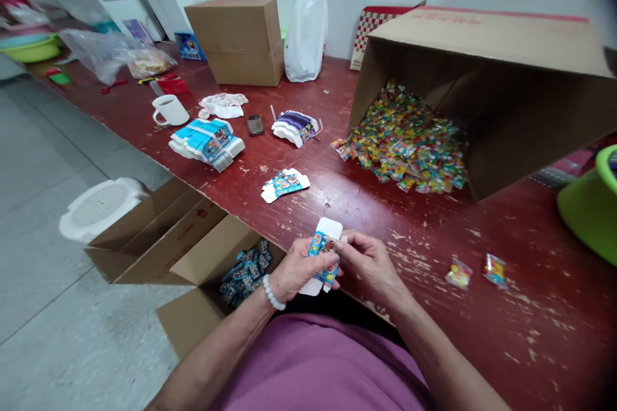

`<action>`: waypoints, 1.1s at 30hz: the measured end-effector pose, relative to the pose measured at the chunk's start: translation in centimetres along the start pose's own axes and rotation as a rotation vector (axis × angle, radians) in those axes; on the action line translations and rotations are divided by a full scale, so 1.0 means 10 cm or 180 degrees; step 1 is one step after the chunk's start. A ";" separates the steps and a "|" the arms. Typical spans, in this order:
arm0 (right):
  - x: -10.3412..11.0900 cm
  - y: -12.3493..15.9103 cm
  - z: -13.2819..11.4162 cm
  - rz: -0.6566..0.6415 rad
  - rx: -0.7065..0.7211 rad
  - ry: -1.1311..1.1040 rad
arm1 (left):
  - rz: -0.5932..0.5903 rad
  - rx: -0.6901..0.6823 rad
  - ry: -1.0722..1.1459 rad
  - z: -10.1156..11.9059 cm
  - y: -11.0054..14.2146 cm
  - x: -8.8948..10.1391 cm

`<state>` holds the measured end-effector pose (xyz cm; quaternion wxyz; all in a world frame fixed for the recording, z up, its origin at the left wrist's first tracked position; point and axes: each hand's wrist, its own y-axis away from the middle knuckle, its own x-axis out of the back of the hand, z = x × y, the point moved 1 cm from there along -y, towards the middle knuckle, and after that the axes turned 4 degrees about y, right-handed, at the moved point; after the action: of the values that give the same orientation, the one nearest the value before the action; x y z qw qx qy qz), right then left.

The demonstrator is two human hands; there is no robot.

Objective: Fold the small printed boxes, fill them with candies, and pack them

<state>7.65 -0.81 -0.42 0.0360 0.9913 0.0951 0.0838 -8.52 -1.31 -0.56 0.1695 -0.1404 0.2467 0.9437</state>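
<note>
In my left hand (296, 268) is a small blue printed carton (316, 244), its white end flaps sticking out at top and bottom. My left thumb presses across its front. The fingers of my right hand (370, 261) are closed at the carton's upper right edge, pinching it near a flap. Beyond my hands lie a few flattened blue cartons (285, 185) on the red table. Two wrapped candy packets (459, 273) lie to the right of my right hand. Farther right, a pile of wrapped candies (405, 144) spills from a cardboard box (511, 45) lying on its side.
A stack of flat blue cartons (207, 140), purple cartons (295, 126) and a white mug (169, 110) stand farther back. Below the table edge, an open cardboard box (212, 250) holds several small blue boxes (245, 275). A green basin (590, 205) is at the right.
</note>
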 end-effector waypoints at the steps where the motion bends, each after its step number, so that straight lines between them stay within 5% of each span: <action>1: 0.01 -0.01 0.00 -0.0015 -0.0011 -0.0035 | 0.0040 -0.0125 -0.0099 -0.01 -0.02 0.00; 6: 0.10 -0.05 -0.01 0.0137 -0.0078 0.0214 | 0.0449 -0.0826 -0.0404 0.00 -0.01 0.00; 12: -0.07 -0.03 0.11 0.0521 -0.0165 -0.1055 | 0.0837 -0.1028 0.0182 -0.05 0.08 -0.14; 18: -0.09 0.01 0.15 0.0580 0.0158 -0.1024 | 0.0763 -0.0996 0.0210 -0.04 0.05 -0.11; 25: 0.10 -0.01 0.09 0.0013 -0.0438 -0.1146 | 0.0496 -0.0766 0.0133 0.04 0.03 -0.07; 30: 0.08 -0.08 0.05 0.0354 -0.0398 -0.1466 | 0.0514 -0.0882 -0.0155 0.07 0.01 -0.04; 33: 0.09 -0.11 0.04 0.0168 -0.0320 -0.1341 | 0.0507 -0.0908 -0.0053 0.06 -0.01 -0.01</action>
<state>8.37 0.39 -0.79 0.1022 0.9860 0.0552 -0.1196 -8.46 -0.96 -0.09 0.0746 -0.1353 0.1191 0.9808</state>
